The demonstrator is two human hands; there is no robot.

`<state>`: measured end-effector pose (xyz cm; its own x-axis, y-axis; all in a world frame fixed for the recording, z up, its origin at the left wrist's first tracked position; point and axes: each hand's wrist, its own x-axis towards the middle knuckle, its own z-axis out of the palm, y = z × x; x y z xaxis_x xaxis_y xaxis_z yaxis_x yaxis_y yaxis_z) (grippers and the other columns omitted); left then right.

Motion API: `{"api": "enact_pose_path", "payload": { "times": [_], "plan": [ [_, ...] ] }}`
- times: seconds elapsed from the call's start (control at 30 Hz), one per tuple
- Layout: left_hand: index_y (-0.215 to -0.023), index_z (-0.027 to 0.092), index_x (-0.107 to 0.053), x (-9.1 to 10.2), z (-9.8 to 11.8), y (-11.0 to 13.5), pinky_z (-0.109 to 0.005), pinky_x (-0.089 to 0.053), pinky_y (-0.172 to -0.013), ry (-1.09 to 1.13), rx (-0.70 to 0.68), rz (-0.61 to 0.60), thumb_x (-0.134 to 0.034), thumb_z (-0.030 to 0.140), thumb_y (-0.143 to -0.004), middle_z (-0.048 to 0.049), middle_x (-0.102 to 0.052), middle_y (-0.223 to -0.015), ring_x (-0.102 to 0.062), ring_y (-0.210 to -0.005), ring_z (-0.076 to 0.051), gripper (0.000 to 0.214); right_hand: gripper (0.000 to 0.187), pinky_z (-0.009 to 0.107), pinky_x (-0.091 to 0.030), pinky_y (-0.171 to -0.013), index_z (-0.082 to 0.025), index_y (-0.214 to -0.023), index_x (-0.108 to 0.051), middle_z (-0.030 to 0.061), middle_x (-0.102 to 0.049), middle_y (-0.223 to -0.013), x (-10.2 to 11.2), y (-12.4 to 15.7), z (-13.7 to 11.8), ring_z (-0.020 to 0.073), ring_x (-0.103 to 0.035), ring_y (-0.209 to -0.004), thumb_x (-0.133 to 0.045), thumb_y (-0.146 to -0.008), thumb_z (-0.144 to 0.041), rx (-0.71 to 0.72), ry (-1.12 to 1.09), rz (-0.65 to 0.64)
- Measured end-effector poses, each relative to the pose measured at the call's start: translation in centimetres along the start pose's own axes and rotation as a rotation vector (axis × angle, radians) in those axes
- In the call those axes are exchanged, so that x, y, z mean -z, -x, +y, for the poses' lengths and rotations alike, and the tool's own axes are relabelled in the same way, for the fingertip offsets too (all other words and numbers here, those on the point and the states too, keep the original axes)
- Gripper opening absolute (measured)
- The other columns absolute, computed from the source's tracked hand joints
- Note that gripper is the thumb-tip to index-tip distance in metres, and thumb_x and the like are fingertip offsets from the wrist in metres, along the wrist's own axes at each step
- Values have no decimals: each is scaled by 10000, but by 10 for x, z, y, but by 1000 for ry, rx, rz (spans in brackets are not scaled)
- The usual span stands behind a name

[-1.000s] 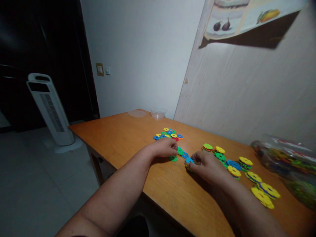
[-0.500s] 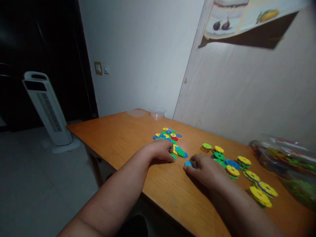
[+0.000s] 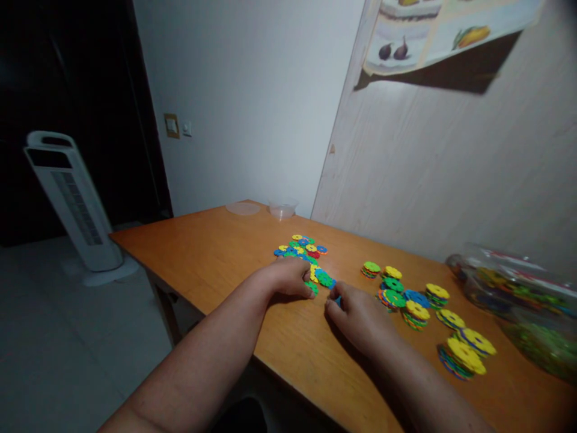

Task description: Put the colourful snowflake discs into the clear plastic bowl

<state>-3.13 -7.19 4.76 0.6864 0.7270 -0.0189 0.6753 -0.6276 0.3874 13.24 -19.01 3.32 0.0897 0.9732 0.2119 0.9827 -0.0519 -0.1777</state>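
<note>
My left hand (image 3: 291,278) is curled over the near side of a loose pile of notched plastic discs (image 3: 297,249), with its thumb and fingers closed on a green disc (image 3: 312,288). Just to its right, my right hand (image 3: 356,310) pinches a blue disc (image 3: 338,300), mostly hidden by the fingers. Between the two hands a green disc (image 3: 324,278) overlaps a blue one and lies beside yellow discs (image 3: 314,273). Part of the pile is covered by my left hand.
Several disc stacks stand to the right on the wooden table (image 3: 193,252), including a yellow-topped stack (image 3: 464,356). Bulging clear bags (image 3: 518,288) lie at the right edge. A clear bowl (image 3: 282,208) and a flat lid (image 3: 242,208) sit at the far corner.
My right hand has moved slightly left, bringing the blue disc closer to the pile and further behind its fingers. My left hand stays in place on the discs. The view has shifted slightly.
</note>
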Motion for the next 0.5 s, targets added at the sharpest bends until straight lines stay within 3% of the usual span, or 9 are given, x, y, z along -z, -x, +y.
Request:
{"api": "enact_pose_path", "payload": {
  "times": [0.1, 0.23, 0.37, 0.5],
  "plan": [
    [-757, 194, -570, -5, -3, -4, -256, -256, -523, 140, -29, 21, -736, 370, -619, 40, -538, -638, -447, -588, -122, 278, 198, 272, -274, -567, -246, -942, -634, 39, -690, -853, 0, -3, 4, 195, -615, -738, -515, -852, -376, -12, -45, 19],
    [-787, 179, -547, -17, -3, -13, -224, -292, -520, 433, -102, 54, -634, 194, -681, 36, -536, -687, -463, -607, -100, 139, 358, 272, -336, -622, -267, -1131, -608, 50, -657, -988, -1, -3, 3, 212, -624, -834, -574, -825, -451, 66, -92, 58],
    [-856, 169, -526, -28, 5, -18, -203, -325, -518, 791, -130, 31, -649, 191, -689, 34, -540, -705, -483, -587, -83, 209, 392, 274, -359, -637, -268, -1151, -602, 50, -656, -978, 2, -3, 3, 214, -624, -846, -591, -813, -467, 93, -131, 70],
    [-876, 169, -504, -29, 15, -19, -191, -336, -509, 955, -186, 2, -660, 271, -737, 45, -507, -676, -465, -549, -66, 232, 346, 267, -342, -587, -266, -1072, -632, 39, -679, -912, 7, -8, 16, 201, -622, -769, -591, -800, -477, 28, -136, 33]
  ]
}}
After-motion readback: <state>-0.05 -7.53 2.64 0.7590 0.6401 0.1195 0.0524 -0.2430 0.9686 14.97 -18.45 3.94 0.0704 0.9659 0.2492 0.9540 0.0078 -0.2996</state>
